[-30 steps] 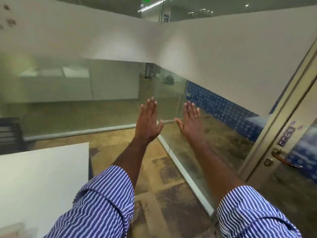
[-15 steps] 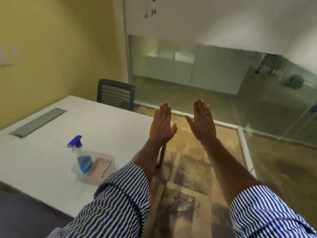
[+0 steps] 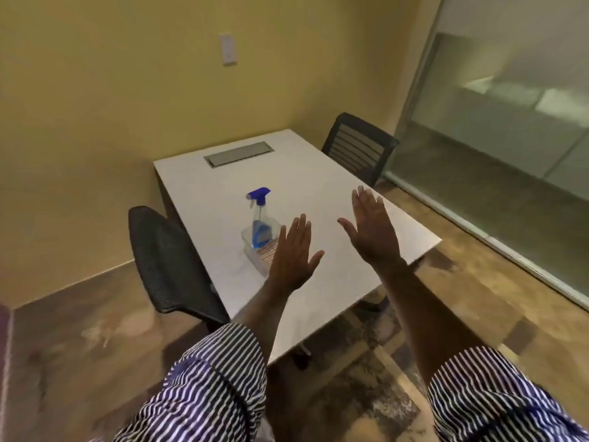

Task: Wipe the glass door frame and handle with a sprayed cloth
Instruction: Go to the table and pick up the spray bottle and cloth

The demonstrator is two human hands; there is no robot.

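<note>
Left hand, spread and empty, hovers beside the spray bottle.

My left hand covers part of the clear tub and the striped cloth in it on the bench, my striped sleeves run off the bottom edge, and the glass wall looks foggy.

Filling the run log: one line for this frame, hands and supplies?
stage: pre-grasp | left hand: open, empty | right hand: open, empty | spray bottle: upright in clear tub on table | cloth: in tub
</note>
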